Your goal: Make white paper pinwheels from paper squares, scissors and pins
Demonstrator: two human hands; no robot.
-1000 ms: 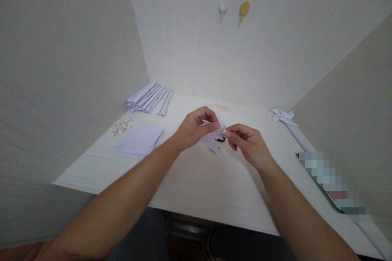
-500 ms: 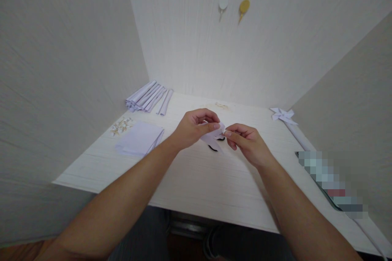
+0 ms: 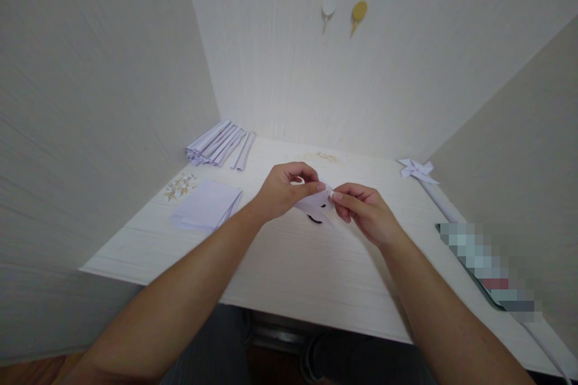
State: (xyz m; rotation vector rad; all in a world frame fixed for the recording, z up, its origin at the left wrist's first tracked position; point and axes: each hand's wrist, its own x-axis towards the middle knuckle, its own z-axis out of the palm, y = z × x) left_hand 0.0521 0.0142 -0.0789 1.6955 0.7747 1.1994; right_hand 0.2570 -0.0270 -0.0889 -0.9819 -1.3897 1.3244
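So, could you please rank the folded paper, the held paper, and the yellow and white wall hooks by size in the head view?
1. Folded paper
2. Held paper, partly hidden
3. Yellow hook, white hook: much alike

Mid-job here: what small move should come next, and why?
I'd probably steady the white paper with the left hand before adjusting the right hand: the left grips it, while the right pinches a white bit beside it, too small to identify.

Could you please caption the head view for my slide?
Left hand holds white paper; right hand pinches a small white bit.
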